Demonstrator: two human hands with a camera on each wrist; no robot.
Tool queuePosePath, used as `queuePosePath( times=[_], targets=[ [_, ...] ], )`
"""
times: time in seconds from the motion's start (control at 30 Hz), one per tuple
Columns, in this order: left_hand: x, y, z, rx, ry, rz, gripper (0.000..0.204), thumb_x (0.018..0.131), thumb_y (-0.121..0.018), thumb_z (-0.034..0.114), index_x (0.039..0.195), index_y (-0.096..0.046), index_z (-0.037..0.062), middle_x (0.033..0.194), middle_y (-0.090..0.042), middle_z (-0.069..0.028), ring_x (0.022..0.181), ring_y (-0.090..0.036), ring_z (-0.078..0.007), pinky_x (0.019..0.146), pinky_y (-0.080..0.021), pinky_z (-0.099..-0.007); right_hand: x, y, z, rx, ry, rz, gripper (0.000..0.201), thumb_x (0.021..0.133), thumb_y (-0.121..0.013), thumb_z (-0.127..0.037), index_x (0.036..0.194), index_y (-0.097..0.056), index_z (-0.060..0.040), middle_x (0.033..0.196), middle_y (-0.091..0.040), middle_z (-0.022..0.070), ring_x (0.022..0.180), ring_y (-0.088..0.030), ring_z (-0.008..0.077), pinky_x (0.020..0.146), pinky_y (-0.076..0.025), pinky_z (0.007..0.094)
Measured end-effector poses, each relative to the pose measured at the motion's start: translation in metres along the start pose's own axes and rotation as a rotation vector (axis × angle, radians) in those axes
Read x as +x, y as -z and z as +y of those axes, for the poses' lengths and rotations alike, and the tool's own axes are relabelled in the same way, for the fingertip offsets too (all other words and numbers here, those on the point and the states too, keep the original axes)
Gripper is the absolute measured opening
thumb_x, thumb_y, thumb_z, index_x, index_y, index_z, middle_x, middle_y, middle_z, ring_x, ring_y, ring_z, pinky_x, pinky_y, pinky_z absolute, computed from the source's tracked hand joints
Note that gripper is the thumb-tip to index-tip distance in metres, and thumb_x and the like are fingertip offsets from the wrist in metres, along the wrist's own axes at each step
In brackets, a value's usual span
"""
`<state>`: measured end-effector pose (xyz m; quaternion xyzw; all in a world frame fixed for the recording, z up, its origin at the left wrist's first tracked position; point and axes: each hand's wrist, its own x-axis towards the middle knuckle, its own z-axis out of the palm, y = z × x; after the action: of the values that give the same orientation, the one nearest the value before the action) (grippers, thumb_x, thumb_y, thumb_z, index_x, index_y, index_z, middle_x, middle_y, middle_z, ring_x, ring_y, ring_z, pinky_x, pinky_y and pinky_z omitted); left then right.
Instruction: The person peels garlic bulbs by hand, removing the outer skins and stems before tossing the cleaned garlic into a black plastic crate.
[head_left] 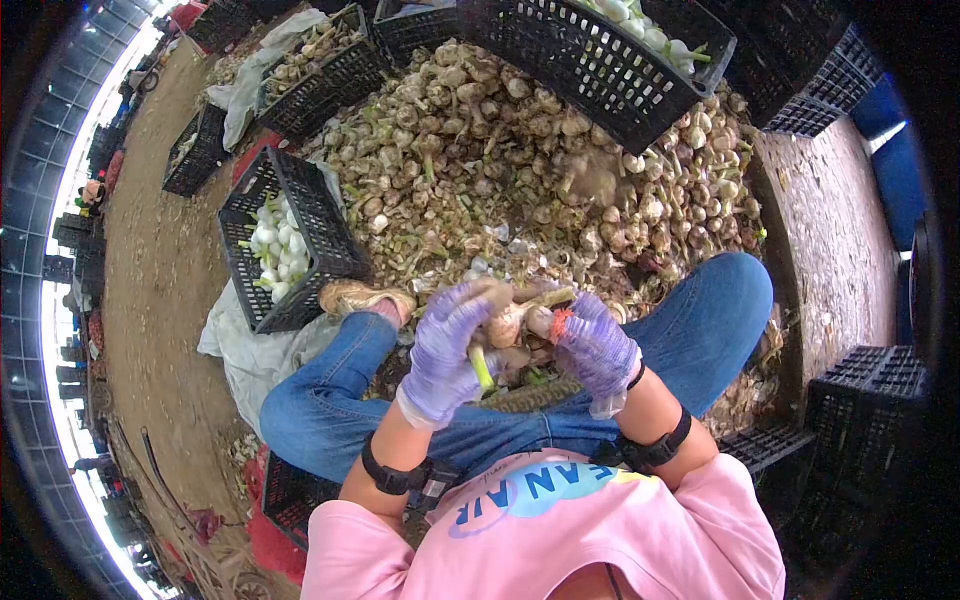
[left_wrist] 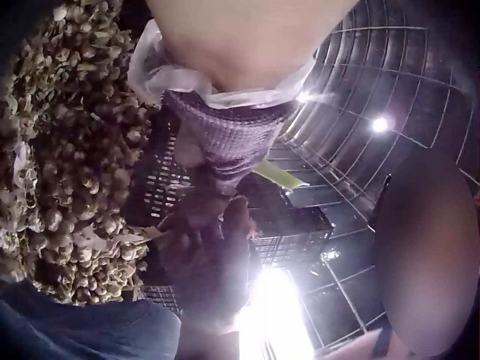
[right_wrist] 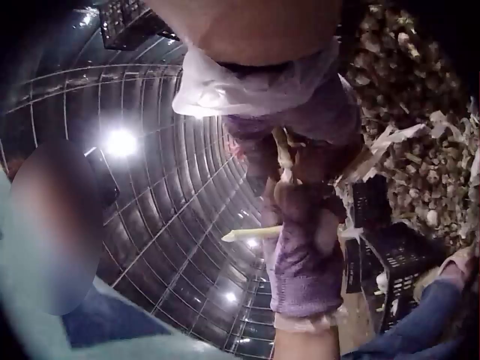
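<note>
Both hands, in thin purple gloves, meet over the lap in the head view. My left hand (head_left: 445, 335) curls round a brownish garlic bulb (head_left: 507, 325), whose stalk (head_left: 552, 298) points toward the right hand. A pale green garlic stalk (head_left: 482, 368) sticks out below the left palm; the right wrist view shows this green stalk (right_wrist: 251, 234) too, jutting sideways. From the other side my right hand (head_left: 600, 350) pinches the bulb, an orange-red wrap (head_left: 561, 325) round its thumb. In the left wrist view, shadow hides most of the fingers.
A large heap of unpeeled garlic (head_left: 470, 130) lies ahead, with loose skins near the hands. A black crate (head_left: 290, 245) of white bulbs stands left; another crate (head_left: 610, 75) of white bulbs is at the front. Stacked crates (head_left: 865, 410) stand at right. Bent legs (head_left: 330, 385) flank the hands.
</note>
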<state>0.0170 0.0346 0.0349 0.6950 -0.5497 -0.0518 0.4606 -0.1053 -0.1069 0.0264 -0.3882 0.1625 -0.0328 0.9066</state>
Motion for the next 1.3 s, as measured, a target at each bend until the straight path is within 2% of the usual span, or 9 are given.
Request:
queuePosePath(
  times=[0.2, 0.3, 0.37, 0.43, 0.57, 0.67, 0.97, 1.07, 1.3],
  targets=[
    [-0.004, 0.001, -0.003, -1.343, 1.132, -0.237, 0.079, 0.069, -0.051, 0.073, 0.113, -0.054, 0.0071, 0.100, -0.060, -0.0072, 0.076, -0.058, -0.0126, 0.056, -0.047, -0.0239, 0.007, 0.024, 0.001, -0.752, 0.307, -0.211, 0.027, 0.082, -0.061, -0.017, 0.103, -0.058, 0.0003, 0.096, -0.059, 0.0037, 0.080, -0.056, 0.0110, 0.066, -0.046, 0.0274],
    [-0.010, 0.002, -0.019, -1.368, 1.268, -0.389, 0.079, 0.069, -0.052, 0.071, 0.115, -0.053, 0.0061, 0.103, -0.060, -0.0079, 0.075, -0.058, -0.0139, 0.052, -0.047, -0.0240, 0.003, 0.021, -0.001, -1.232, 0.365, -0.252, 0.026, 0.080, -0.059, -0.015, 0.102, -0.058, -0.0011, 0.099, -0.058, 0.0065, 0.085, -0.055, 0.0159, 0.071, -0.045, 0.0292],
    [-0.005, -0.006, -0.010, -1.198, 1.188, -0.203, 0.070, 0.071, -0.059, 0.064, 0.111, -0.053, 0.0071, 0.095, -0.060, -0.0054, 0.072, -0.057, -0.0130, 0.052, -0.047, -0.0242, 0.000, 0.021, 0.006, -0.323, 0.185, -0.030, 0.029, 0.079, -0.060, -0.019, 0.103, -0.058, -0.0025, 0.097, -0.056, 0.0138, 0.084, -0.056, 0.0262, 0.076, -0.045, 0.0335],
    [-0.005, -0.022, -0.016, -0.821, 0.718, 0.141, 0.056, 0.073, -0.067, 0.050, 0.106, -0.054, 0.0068, 0.089, -0.058, -0.0019, 0.071, -0.055, -0.0110, 0.053, -0.045, -0.0236, 0.003, 0.023, 0.007, -0.572, 0.284, -0.016, 0.034, 0.080, -0.059, -0.024, 0.106, -0.056, -0.0022, 0.100, -0.056, 0.0132, 0.087, -0.056, 0.0257, 0.078, -0.045, 0.0339],
    [-0.010, -0.013, -0.004, -0.859, 0.844, -0.031, 0.046, 0.072, -0.072, 0.032, 0.104, -0.055, 0.0050, 0.094, -0.057, -0.0009, 0.073, -0.052, -0.0057, 0.052, -0.039, -0.0165, 0.001, 0.022, 0.011, -0.792, 0.322, -0.052, 0.055, 0.080, -0.058, -0.042, 0.115, -0.049, -0.0005, 0.111, -0.055, 0.0124, 0.099, -0.054, 0.0233, 0.082, -0.045, 0.0360],
    [-0.011, 0.001, -0.011, -1.181, 0.924, -0.061, 0.065, 0.066, -0.075, 0.040, 0.115, -0.051, 0.0033, 0.100, -0.059, -0.0081, 0.076, -0.055, -0.0128, 0.060, -0.045, -0.0220, -0.003, 0.030, 0.024, 0.439, -0.048, -0.171, 0.069, 0.071, -0.064, -0.056, 0.113, -0.051, -0.0026, 0.108, -0.056, 0.0110, 0.093, -0.056, 0.0231, 0.080, -0.045, 0.0353],
    [0.003, 0.000, -0.001, -0.833, 0.952, 0.015, 0.044, 0.074, -0.072, 0.027, 0.106, -0.057, 0.0007, 0.096, -0.061, -0.0074, 0.077, -0.058, -0.0111, 0.067, -0.047, -0.0237, -0.008, 0.016, 0.004, -0.274, 0.185, -0.114, 0.064, 0.076, -0.065, -0.044, 0.119, -0.047, -0.0004, 0.105, -0.057, 0.0070, 0.092, -0.057, 0.0178, 0.082, -0.046, 0.0310],
    [-0.005, -0.011, -0.018, -1.205, 0.796, 0.366, 0.041, 0.074, -0.070, 0.020, 0.109, -0.056, 0.0033, 0.097, -0.061, -0.0098, 0.083, -0.061, -0.0169, 0.066, -0.051, -0.0237, -0.014, 0.001, -0.023, 0.524, 0.238, 0.037, 0.059, 0.074, -0.066, -0.028, 0.117, -0.044, 0.0065, 0.111, -0.055, 0.0184, 0.104, -0.055, 0.0288, 0.093, -0.044, 0.0404],
    [-0.001, -0.018, -0.028, -1.570, 0.681, 0.541, 0.043, 0.072, -0.072, 0.018, 0.109, -0.054, 0.0058, 0.104, -0.060, -0.0109, 0.091, -0.060, -0.0230, 0.070, -0.055, -0.0361, -0.006, 0.042, -0.016, 0.885, 0.540, 0.261, 0.039, 0.087, -0.048, -0.031, 0.110, -0.049, 0.0006, 0.105, -0.055, 0.0198, 0.100, -0.054, 0.0304, 0.086, -0.048, 0.0372]
  ],
)
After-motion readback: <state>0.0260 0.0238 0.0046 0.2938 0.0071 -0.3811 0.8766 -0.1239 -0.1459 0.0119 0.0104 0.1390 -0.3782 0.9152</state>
